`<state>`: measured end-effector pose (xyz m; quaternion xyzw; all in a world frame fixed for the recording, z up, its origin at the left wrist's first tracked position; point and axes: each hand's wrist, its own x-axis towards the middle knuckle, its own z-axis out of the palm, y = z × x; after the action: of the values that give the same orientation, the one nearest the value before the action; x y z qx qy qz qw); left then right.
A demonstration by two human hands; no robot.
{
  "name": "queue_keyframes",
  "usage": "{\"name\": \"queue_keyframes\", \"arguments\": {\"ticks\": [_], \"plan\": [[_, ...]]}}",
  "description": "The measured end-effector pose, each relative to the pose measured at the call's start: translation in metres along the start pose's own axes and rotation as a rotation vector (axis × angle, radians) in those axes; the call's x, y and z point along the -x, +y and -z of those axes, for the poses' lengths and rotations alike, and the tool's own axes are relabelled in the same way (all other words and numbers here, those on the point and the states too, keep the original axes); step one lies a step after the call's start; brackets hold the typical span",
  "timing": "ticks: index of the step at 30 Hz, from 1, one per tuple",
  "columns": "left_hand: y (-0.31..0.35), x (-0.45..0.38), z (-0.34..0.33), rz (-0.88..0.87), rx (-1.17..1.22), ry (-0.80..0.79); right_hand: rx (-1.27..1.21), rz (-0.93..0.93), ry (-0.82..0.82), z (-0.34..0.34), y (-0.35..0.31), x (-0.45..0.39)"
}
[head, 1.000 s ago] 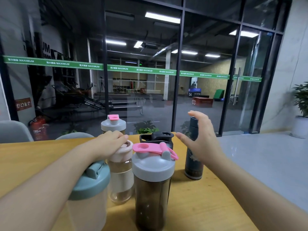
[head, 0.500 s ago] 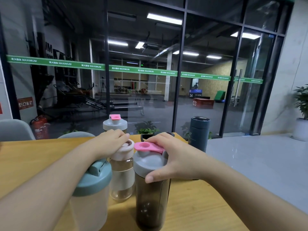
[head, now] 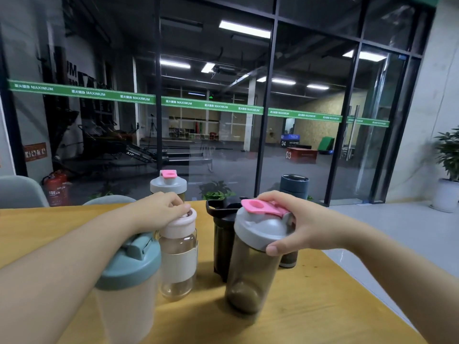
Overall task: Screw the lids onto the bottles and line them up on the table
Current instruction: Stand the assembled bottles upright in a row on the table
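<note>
We see the right hand [head: 295, 225] curled around the grey lid [head: 260, 230] of a smoky shaker bottle [head: 250, 276], thumb pressed on the lid's lower rim and fingers wrapped behind its pink flip cap [head: 263, 207]. The left hand [head: 159, 209] grips the pale pink lid [head: 180, 223] of a clear bottle [head: 178, 264] from above, fingers bent over its top. Both bottles stand upright on the wooden table [head: 310, 306]. Nearest us on the left sits a frosted bottle with a teal lid [head: 129, 259]. Behind stand a black bottle [head: 222, 244], a dark blue flask [head: 294, 186] and another pink-capped shaker [head: 168, 186].
</note>
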<state>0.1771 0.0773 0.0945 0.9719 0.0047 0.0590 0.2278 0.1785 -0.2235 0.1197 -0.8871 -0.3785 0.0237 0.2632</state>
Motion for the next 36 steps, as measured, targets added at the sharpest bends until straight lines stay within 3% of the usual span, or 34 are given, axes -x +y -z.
{"name": "queue_keyframes", "arguments": {"ticks": [7, 10, 14, 17, 25, 29, 34, 36], "plan": [[0.006, -0.007, 0.011, 0.090, -0.059, -0.013, -0.016, -0.065, -0.016, 0.021, 0.035, 0.014], [0.005, -0.021, 0.017, 0.118, -0.053, 0.156, -0.058, -0.098, -0.010, 0.027, 0.049, 0.015], [0.006, -0.045, 0.019, 0.201, -0.218, 0.339, -0.067, -0.116, 0.008, 0.034, 0.063, 0.017], [0.010, -0.057, 0.017, 0.212, -0.264, 0.342, -0.048, -0.136, -0.009, 0.041, 0.068, 0.020], [0.011, -0.083, 0.008, 0.287, -0.287, 0.164, -0.003, -0.190, -0.015, 0.051, 0.087, 0.028], [0.017, -0.085, 0.012, 0.273, -0.275, 0.264, -0.058, -0.186, -0.048, 0.054, 0.096, 0.030], [0.021, -0.086, 0.015, 0.299, -0.439, 0.313, -0.116, -0.194, -0.084, 0.060, 0.103, 0.032], [0.014, -0.091, 0.014, 0.320, -0.382, 0.349, -0.073, -0.212, -0.082, 0.061, 0.105, 0.033]]}}
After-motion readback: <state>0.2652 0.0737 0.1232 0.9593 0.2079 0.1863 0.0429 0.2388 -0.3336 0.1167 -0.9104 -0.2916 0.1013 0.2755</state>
